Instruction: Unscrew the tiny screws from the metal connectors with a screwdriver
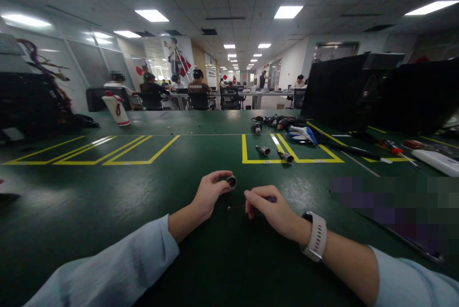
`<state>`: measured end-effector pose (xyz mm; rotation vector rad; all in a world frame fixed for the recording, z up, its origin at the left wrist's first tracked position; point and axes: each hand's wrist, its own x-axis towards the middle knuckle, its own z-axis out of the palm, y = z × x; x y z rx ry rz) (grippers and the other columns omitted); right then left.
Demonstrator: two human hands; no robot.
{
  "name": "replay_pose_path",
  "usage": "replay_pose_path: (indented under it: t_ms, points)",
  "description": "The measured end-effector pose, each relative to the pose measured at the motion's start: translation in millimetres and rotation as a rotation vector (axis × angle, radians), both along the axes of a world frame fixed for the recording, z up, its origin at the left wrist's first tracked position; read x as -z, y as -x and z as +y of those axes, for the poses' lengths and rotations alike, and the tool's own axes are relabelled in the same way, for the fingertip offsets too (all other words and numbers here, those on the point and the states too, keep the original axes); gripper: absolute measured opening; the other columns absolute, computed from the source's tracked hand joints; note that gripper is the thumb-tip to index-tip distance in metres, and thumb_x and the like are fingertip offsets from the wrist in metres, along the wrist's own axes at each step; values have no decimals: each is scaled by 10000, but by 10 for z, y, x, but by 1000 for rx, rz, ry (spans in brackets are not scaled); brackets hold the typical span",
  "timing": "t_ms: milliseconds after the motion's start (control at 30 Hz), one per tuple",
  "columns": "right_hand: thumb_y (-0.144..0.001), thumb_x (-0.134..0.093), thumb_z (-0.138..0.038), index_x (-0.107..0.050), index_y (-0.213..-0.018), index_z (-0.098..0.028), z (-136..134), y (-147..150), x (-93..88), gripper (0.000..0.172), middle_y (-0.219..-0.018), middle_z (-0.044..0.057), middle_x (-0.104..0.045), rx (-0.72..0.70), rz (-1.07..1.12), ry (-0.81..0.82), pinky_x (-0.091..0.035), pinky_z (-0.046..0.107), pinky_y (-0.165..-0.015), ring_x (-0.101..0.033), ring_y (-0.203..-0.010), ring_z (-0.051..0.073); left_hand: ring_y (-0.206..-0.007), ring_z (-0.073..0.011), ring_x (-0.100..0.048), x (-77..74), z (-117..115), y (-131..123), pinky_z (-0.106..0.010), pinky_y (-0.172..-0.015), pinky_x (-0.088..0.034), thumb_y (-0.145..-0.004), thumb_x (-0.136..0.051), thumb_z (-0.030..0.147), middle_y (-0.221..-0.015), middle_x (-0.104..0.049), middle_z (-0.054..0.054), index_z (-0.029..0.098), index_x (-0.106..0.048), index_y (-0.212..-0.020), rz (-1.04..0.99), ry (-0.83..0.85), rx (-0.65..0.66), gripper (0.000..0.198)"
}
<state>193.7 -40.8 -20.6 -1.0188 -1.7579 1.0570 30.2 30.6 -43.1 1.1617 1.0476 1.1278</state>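
My left hand [210,193] pinches a small round metal ring-shaped part [231,181] just above the green table [107,211]. My right hand [267,209], with a white watch on its wrist, grips a thin screwdriver with a purple handle [271,199]; its slim shaft and tip [229,208] point left, lying low over the table just below the round part. The two hands are close together near the table's front middle.
Two metal sockets [263,150] [285,156] lie in a yellow-taped box. Behind them are power tools [274,122], a blue-white glove [303,135], screwdrivers [392,147] and a white box [435,161]. Black monitors [344,89] stand at right. People sit at far desks.
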Motion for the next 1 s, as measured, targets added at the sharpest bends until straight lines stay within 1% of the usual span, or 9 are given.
replay_pose_path:
  t_ms: [67, 167, 267, 367, 500, 633, 800, 1000]
  points:
    - [-878, -407, -391, -570, -585, -159, -11, -16, 1, 407, -544, 2, -535, 34, 30, -70, -415, 261, -568, -519, -552, 124, -828, -182, -648, 3, 6, 4, -289, -768, -540, -634, -608, 27, -897, -653, -79, 109, -632, -902, -8, 5, 0, 281]
    - [-890, -392, -386, -581, -624, -165, -7, -34, 5, 394, -599, 13, -561, 132, 39, -195, -422, 270, -596, -542, -601, 135, -829, -183, -649, 8, 12, 13, -283, -755, -544, -638, -607, 26, -909, -655, -83, 111, -629, -926, -8, 15, 11, 300]
    - [-899, -394, -353, -590, -663, -167, 13, -24, 31, 360, -647, 20, -579, 197, -35, -302, -414, 271, -624, -550, -638, 137, -819, -181, -650, 12, 12, 14, -282, -751, -546, -634, -621, 36, -919, -653, -88, 106, -628, -931, -26, 18, 23, 305]
    - [-906, -392, -314, -588, -697, -167, 24, 0, 59, 322, -678, 22, -584, 195, -133, -363, -410, 271, -644, -546, -663, 137, -801, -179, -650, 13, 3, 6, -287, -743, -549, -621, -641, 50, -895, -657, -85, 104, -633, -918, -39, 10, 29, 302]
    - [-908, -391, -283, -584, -739, -170, 18, 14, 69, 280, -701, 22, -588, 201, -236, -406, -409, 277, -649, -538, -679, 143, -797, -176, -649, -1, -24, -4, -286, -733, -546, -617, -640, 55, -880, -663, -81, 106, -645, -901, -39, -5, 24, 288]
    - [-911, -387, -262, -584, -763, -170, 11, 16, 61, 263, -730, 31, -601, 188, -287, -426, -411, 280, -648, -541, -685, 145, -788, -177, -650, -22, -50, -8, -288, -717, -544, -614, -666, 87, -875, -672, -79, 111, -658, -881, -10, -33, 24, 269]
    - [-912, -387, -256, -579, -777, -172, 10, 15, 70, 250, -741, 34, -601, 183, -314, -437, -415, 282, -643, -536, -684, 144, -763, -176, -653, -44, -68, -8, -293, -701, -544, -617, -688, 139, -854, -688, -72, 121, -675, -848, 43, -71, 30, 232]
    - [-911, -388, -249, -586, -779, -160, 2, 30, 70, 254, -733, 39, -597, 166, -327, -469, -410, 284, -649, -532, -685, 147, -688, -152, -650, -57, -64, -18, -287, -679, -543, -636, -655, 124, -773, -694, -56, 108, -678, -818, 61, -88, -4, 185]
